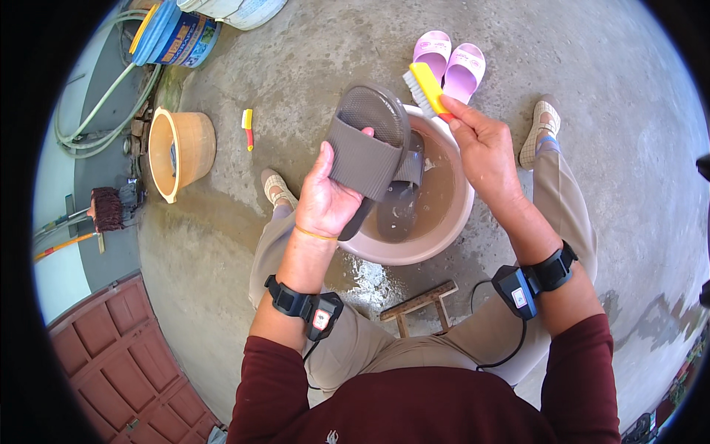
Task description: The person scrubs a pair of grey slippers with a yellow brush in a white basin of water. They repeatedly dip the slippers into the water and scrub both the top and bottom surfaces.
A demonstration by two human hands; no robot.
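Note:
My left hand (333,202) grips a grey slide sandal (369,144) by its ribbed strap, with a fingertip showing in the strap's opening. The sandal is tilted over the left side of a round pinkish plastic basin (413,256). My right hand (482,141) holds a yellow and red scrub brush (426,83) with pale bristles above the basin's far right rim, apart from the sandal. A second dark slide sandal (396,213) lies in the basin's murky brown water, partly hidden behind the held one.
Pink slides (465,69) stand beyond the basin. Another brush (248,129) lies on the concrete, left of it, near an orange tub (194,144). Buckets (177,36), a hose (105,102) and brooms (105,210) are along the left. A wooden stool (419,299) is between my legs.

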